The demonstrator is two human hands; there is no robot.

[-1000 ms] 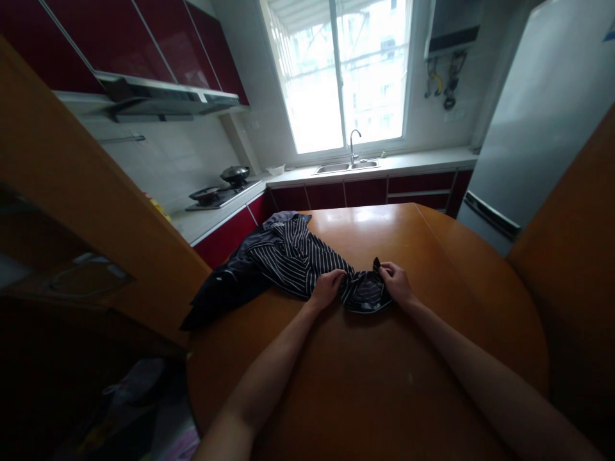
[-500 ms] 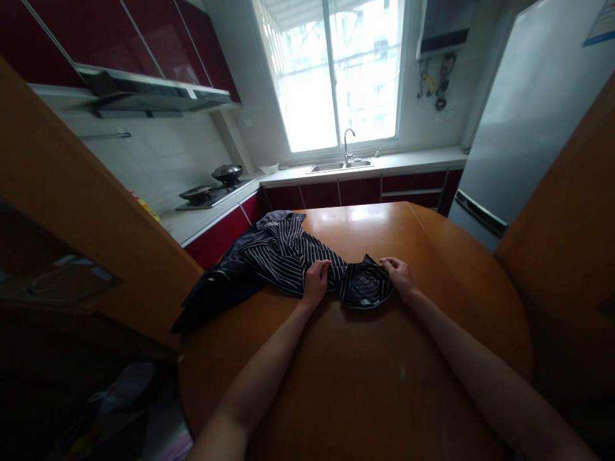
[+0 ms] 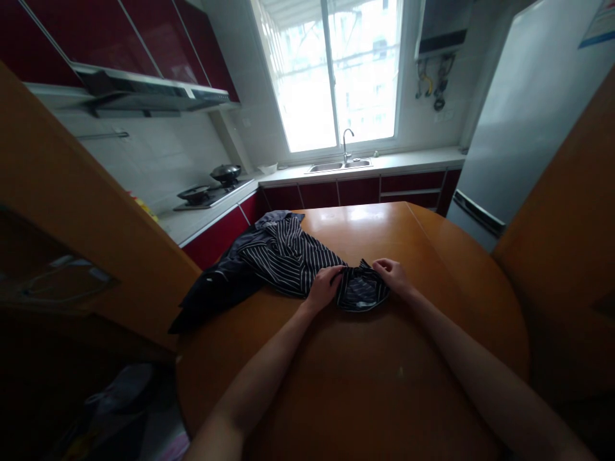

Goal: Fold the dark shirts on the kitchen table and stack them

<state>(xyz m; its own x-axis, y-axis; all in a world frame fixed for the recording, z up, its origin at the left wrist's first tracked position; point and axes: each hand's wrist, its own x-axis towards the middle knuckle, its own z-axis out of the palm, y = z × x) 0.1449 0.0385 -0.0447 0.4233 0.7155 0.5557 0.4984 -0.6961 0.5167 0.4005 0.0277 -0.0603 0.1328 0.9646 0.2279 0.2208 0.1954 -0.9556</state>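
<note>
A dark striped shirt [image 3: 283, 253] lies crumpled on a round wooden table [image 3: 365, 371], trailing off the table's left edge. Its collar end [image 3: 360, 293] is bunched between my hands near the table's middle. My left hand [image 3: 325, 286] pinches the fabric at the collar's left side, fingers closed. My right hand [image 3: 391, 274] grips the collar's right side, fingers curled on the cloth.
A wooden cabinet panel [image 3: 81, 211] stands at the left and another [image 3: 567, 211] at the right. A grey fridge [image 3: 528, 121] is at the back right. A counter with a sink [image 3: 339, 166] and a stove with pans [image 3: 211, 189] runs under the window.
Both hands have shifted slightly along the collar, the left one moving right and the two coming closer together, bunching the fabric tighter. The camera view has drifted a little.
</note>
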